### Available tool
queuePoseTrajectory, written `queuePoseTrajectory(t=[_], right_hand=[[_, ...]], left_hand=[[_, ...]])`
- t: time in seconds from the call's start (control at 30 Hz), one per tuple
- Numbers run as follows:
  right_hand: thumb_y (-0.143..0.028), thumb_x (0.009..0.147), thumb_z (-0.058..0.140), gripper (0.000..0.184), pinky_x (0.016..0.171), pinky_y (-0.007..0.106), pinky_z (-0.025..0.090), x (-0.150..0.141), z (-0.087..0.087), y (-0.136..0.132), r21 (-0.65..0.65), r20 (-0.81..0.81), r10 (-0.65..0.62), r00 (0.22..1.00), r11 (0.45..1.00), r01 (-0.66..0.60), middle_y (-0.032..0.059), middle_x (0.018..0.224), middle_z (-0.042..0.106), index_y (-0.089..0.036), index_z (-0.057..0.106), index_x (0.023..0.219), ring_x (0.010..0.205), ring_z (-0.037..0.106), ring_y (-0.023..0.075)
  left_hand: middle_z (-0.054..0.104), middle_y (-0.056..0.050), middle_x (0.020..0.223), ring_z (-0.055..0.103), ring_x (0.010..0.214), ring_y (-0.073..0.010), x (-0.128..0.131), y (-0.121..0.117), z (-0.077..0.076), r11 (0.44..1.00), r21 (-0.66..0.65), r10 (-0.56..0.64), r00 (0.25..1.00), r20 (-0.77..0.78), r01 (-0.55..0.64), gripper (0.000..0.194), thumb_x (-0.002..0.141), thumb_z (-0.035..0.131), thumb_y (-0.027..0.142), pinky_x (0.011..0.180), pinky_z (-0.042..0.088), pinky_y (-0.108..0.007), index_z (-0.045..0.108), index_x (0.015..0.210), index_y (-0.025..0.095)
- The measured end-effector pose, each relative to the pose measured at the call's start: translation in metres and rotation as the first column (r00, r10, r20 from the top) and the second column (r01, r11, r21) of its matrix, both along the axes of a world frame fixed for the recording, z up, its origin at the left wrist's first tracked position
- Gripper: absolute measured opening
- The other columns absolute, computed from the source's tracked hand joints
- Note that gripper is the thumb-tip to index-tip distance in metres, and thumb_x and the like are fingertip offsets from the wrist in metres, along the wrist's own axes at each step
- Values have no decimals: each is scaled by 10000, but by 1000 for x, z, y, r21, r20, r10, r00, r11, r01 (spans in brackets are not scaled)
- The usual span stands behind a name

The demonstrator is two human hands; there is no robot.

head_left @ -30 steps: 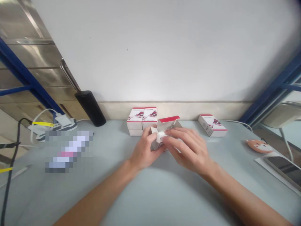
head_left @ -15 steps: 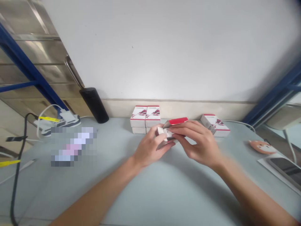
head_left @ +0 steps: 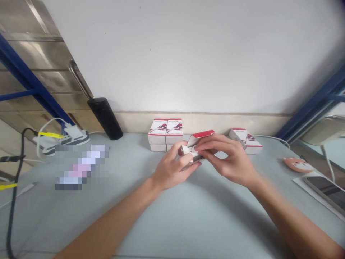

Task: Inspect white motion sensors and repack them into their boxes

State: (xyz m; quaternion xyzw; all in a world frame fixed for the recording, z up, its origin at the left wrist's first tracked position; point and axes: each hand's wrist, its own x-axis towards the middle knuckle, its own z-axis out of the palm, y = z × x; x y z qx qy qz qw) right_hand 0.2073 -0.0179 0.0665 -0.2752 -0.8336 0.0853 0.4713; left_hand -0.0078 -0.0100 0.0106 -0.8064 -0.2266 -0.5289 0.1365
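A small white carton (head_left: 188,149) with a raised red-edged flap (head_left: 203,134) is held above the desk, its open end turned to the right. My left hand (head_left: 172,165) wraps around it, thumb and fingers on opposite sides. At the opening, the thumb and fingertips of my right hand (head_left: 225,158) are pinched together, touching the carton's mouth below the flap. Whatever lies between those fingertips is hidden. Behind my left hand stand stacked white-and-red cartons (head_left: 165,135) in two columns. Another white-and-red carton (head_left: 250,144) rests behind my right hand.
On the left are a black cylinder (head_left: 105,118), a power strip (head_left: 77,138) with cables and a pixelated object (head_left: 81,167). At right lie an orange animal-faced item (head_left: 298,164) and a dark phone-like device (head_left: 327,190). A white wall panel (head_left: 188,64) rises behind the desk (head_left: 172,223).
My right fingertips have shifted slightly at the carton's mouth, and the flap stands a little more upright. The whole view has moved slightly. My left hand keeps its grip.
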Motion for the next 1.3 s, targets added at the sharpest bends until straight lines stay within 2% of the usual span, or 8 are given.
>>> queuePoseTrajectory(t=[0.27,0.37,0.5,0.6,0.73,0.93,1.1,1.3], right_hand=[[-91,966,586,276,966,447,559,-3,0,2,140,64,-29,998,990,19,43,1092,797,-273,743,1101,1052,742,237],[-112,956,586,267,928,429,558,12,-1,16,238,-33,-191,981,952,194,74,1123,768,-267,736,1115,1053,726,251],[-160,967,559,248,756,361,547,50,-14,44,41,159,-492,856,870,492,53,1027,725,-267,752,1080,829,706,210],[-259,929,661,220,669,339,531,78,-34,61,-122,515,-444,733,808,576,72,1149,691,-272,770,1120,741,681,187],[-264,882,725,222,648,323,517,96,-56,74,-240,629,-343,698,768,594,87,1089,699,-256,787,1096,729,673,189],[-268,974,617,176,720,330,545,81,-31,70,-253,356,-412,838,821,512,68,986,723,-220,785,954,777,692,183],[-327,999,624,142,847,403,586,43,17,22,-9,-94,-357,929,934,357,76,1084,739,-251,741,1025,940,708,235],[-209,964,647,88,967,477,546,9,18,-14,48,38,-188,981,981,186,80,1125,692,-251,717,931,1081,659,279]], left_hand=[[564,-64,1197,705,934,-157,0,0,1,1000,-11,16,999,42,-16,404,891,794,217,749,635,-288,514,1177,271],[555,-49,1160,689,951,-167,1,1,1,996,-68,63,995,80,-57,381,883,800,254,732,620,-286,523,1144,267],[545,-38,1124,671,906,-164,3,1,2,987,-71,152,982,115,-144,398,868,800,261,679,590,-279,517,1149,262],[548,-30,1117,665,862,-153,5,0,3,978,-63,206,972,109,-200,420,848,814,273,648,572,-268,520,1148,266],[555,-26,1102,672,874,-165,5,-1,4,972,-58,231,968,100,-226,426,840,815,294,634,567,-269,527,1154,279],[544,-29,1105,665,892,-166,6,-1,5,975,-41,220,971,93,-218,444,849,798,282,633,570,-269,507,1184,285],[544,-33,1125,673,933,-180,6,-2,5,973,-26,232,970,71,-231,456,850,805,283,689,601,-298,494,1184,291],[521,-48,1158,686,975,-194,8,-5,3,988,21,153,987,57,-155,435,847,803,234,767,638,-351,489,1142,285]])
